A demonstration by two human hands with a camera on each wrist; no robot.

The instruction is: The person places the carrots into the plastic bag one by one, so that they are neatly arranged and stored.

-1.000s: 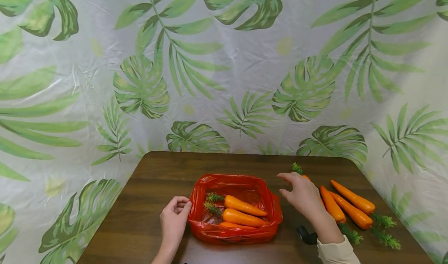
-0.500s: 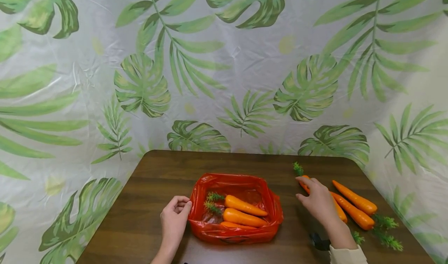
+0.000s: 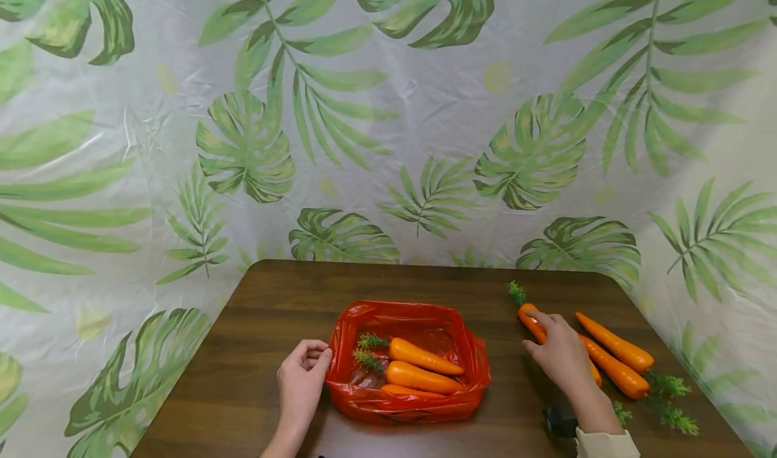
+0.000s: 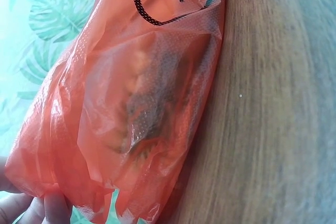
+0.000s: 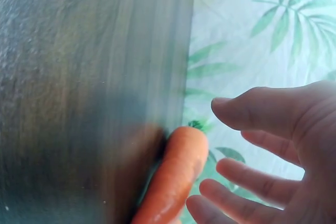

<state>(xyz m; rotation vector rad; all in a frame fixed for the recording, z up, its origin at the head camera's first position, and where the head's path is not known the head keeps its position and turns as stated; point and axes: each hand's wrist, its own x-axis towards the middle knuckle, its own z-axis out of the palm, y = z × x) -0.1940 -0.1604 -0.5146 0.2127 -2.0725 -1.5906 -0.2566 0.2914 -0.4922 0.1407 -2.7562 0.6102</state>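
Note:
A red plastic bag (image 3: 403, 409) stands on the table with its mouth spread wide. Inside lie several orange carrots (image 3: 425, 355) with green leafy tops toward the left. My left hand (image 3: 301, 377) pinches the bag's left edge between thumb and fingers; in the left wrist view those fingers (image 4: 55, 208) are at the corner of the thin plastic. To the right, my right hand (image 3: 561, 357) hovers over a carrot (image 3: 530, 322) whose top points away. In the right wrist view, the thumb and fingers are spread apart beside that carrot (image 5: 176, 174), holding nothing.
Two more carrots (image 3: 614, 342) lie at the right with their leafy tops (image 3: 670, 404) near the table's right edge. A black device (image 3: 558, 422) is at the right wrist. Behind the dark wooden table (image 3: 273, 303) hangs a leaf-patterned sheet (image 3: 425, 127).
My right hand has moved right, away from the bag, and come over the carrot with its top pointing away. The left hand keeps its place at the bag's edge.

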